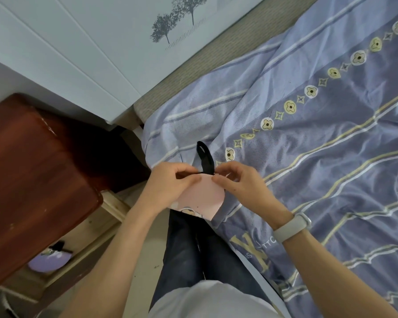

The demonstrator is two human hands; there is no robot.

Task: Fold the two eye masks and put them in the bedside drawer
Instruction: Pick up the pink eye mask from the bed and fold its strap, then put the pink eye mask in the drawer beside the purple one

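Two hands hold a pink eye mask (205,198) at the edge of a bed.
The left hand (170,180) and right hand (239,182) each pinch its top edge, black strap (205,160) looping upward. A purple eye mask (47,260) lies in the open bedside drawer (87,239).

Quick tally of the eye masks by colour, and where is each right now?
Pink eye mask, held in both hands over the bed edge: 1
Purple eye mask, lying in the open bedside drawer: 1
Total: 2
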